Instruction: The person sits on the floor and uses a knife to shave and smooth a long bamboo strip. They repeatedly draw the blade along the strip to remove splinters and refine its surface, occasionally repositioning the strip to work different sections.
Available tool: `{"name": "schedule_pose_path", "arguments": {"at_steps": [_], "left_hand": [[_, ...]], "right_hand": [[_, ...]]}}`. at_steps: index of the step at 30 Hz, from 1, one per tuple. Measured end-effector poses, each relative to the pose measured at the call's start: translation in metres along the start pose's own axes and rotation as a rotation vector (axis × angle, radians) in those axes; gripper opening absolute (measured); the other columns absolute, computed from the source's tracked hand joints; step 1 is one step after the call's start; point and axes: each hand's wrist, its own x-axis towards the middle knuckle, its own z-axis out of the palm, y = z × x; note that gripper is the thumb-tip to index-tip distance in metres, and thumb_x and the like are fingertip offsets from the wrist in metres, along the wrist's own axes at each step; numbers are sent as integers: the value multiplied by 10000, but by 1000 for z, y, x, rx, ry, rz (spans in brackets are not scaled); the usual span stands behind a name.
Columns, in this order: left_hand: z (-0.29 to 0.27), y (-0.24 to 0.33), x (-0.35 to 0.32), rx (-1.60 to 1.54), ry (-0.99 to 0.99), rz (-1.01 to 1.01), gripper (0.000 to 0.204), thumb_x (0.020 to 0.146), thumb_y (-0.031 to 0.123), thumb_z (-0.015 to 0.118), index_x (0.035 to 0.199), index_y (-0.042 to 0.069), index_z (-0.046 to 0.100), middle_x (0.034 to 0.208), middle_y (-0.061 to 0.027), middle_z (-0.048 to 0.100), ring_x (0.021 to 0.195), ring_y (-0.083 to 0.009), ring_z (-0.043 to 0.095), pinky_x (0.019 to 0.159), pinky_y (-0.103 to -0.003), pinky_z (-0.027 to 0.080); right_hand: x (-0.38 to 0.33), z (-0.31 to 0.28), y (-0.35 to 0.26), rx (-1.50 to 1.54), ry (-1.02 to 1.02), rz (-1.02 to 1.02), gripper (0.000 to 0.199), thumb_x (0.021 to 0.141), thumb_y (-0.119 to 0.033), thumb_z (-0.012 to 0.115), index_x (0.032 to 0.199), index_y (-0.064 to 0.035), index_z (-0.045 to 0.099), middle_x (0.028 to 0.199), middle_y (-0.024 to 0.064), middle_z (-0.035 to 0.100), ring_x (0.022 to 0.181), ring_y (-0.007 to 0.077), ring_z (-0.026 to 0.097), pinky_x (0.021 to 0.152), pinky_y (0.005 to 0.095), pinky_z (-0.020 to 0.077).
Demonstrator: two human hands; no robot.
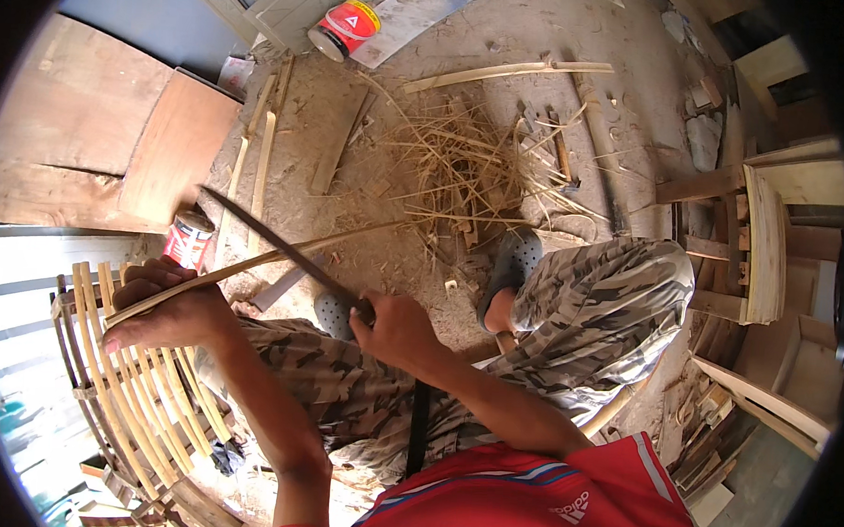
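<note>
My left hand (177, 311) is closed around one end of a long, thin bamboo strip (353, 232). The strip slants away to the right, its far part reaching the pile of shavings (459, 166) on the floor. In my right hand (400, 333) is the handle of a knife with a long, dark, narrow blade (295, 255). Pointing to the far left, the blade crosses the strip between my two hands. Whether its edge is cutting into the bamboo cannot be seen. My left thumb lies along the strip's near end.
A slatted bamboo piece (129, 383) stands at the near left, by a red can (189, 238). Plywood sheets (80, 107) lie far left. A red bucket (346, 29) and a split bamboo length (505, 76) lie at the back. Wooden frames (765, 245) crowd the right.
</note>
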Motion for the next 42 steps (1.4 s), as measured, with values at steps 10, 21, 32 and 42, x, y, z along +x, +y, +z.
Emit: {"name": "schedule_pose_path", "arguments": {"at_steps": [10, 21, 32, 42], "left_hand": [[7, 6, 2, 102, 0, 6, 662, 907, 692, 60, 598, 150, 280, 485, 2, 296, 413, -103, 333, 391, -199, 334], [7, 2, 7, -66, 4, -91, 677, 895, 723, 100, 589, 147, 285, 478, 4, 285, 392, -110, 289, 389, -212, 280], [-25, -12, 12, -462, -224, -163, 773, 778, 853, 246, 517, 133, 353, 452, -24, 346, 332, -136, 348, 335, -231, 279], [-24, -2, 9, -547, -317, -157, 788, 765, 868, 218, 530, 127, 352, 465, -39, 348, 346, -134, 340, 338, -228, 267]], "right_hand": [[31, 12, 144, -115, -314, 456, 415, 838, -343, 591, 736, 57, 634, 586, 201, 586, 577, 352, 614, 574, 465, 488], [25, 29, 223, -148, -329, 819, 343, 801, -312, 644, 762, 29, 643, 623, 169, 592, 602, 292, 611, 544, 473, 446], [15, 8, 16, 52, -77, 57, 306, 809, -292, 613, 896, 0, 651, 706, 226, 636, 725, 383, 647, 662, 465, 516], [14, 33, 103, 33, -107, 258, 279, 807, -269, 609, 856, 1, 660, 670, 225, 629, 665, 393, 644, 607, 458, 512]]}}
